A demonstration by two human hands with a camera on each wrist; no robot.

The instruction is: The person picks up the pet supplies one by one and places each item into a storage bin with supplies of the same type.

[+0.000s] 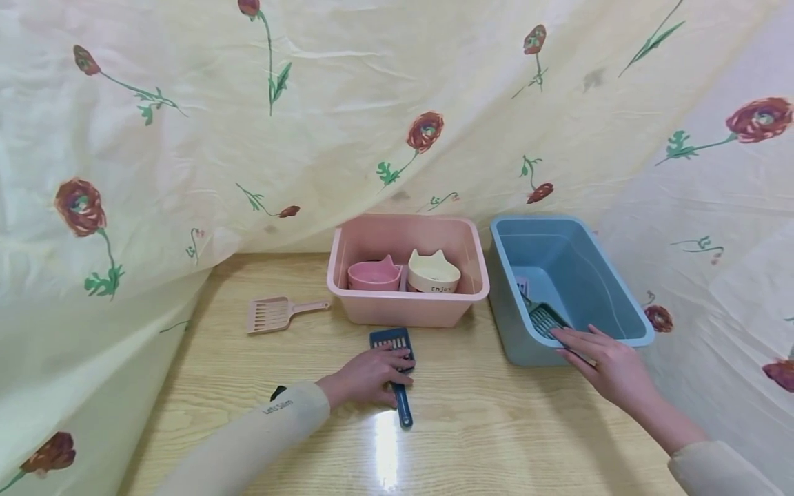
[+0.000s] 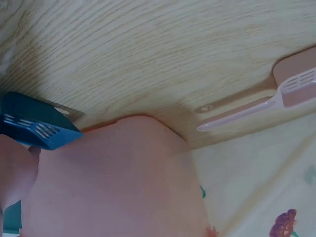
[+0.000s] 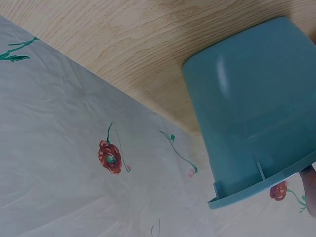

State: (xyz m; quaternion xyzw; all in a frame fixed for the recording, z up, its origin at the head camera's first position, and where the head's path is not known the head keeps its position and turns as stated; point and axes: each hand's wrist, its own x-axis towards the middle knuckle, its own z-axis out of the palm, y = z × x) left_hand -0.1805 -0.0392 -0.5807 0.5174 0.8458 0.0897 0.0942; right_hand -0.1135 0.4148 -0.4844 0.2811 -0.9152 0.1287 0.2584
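Observation:
My left hand grips a dark blue litter scoop low over the wooden table, fingers across its neck and slotted head. In the left wrist view the scoop's slotted head shows beside a finger. At the near rim of the blue bin, my right hand pinches a dark green litter scoop. Its slotted head lies inside the bin, and the fingers mostly hide its handle. Only a fingertip by the bin's rim appears in the right wrist view.
A pink bin at the back holds a pink cat-eared bowl and a cream one. On the left lies a pale pink litter scoop. Inside the blue bin sits a small purplish item. Flowered cloth hangs behind and beside the table.

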